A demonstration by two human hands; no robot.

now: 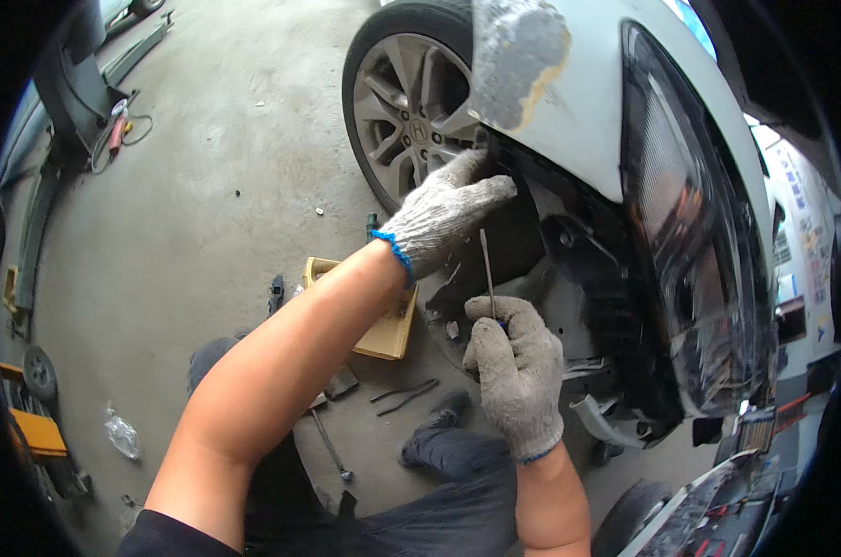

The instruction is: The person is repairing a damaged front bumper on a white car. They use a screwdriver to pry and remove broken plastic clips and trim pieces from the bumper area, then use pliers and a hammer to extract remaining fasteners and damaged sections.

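Observation:
My left hand [448, 209], in a grey-white knitted glove with a blue cuff, reaches up to the lower edge of the pale fender [587, 84], beside the wheel [411, 111]. Its thumb and fingers are apart; some fingertips are hidden near the fender edge. Lower and to the right, my right hand [518, 371], in a dirtier matching glove, is closed around a screwdriver [487, 265]. The thin metal shaft points upward, apart from the car, and most of the handle is hidden in the fist. A dark wheel-arch liner [504, 241] lies behind both hands.
The headlight [685, 204] and the exposed front end of the car stand on the right. On the floor are a yellow case [388, 334], a long-handled wrench [332, 446], black strips [404, 396] and a plastic bag [121, 433]. A lift post [77, 93] stands far left.

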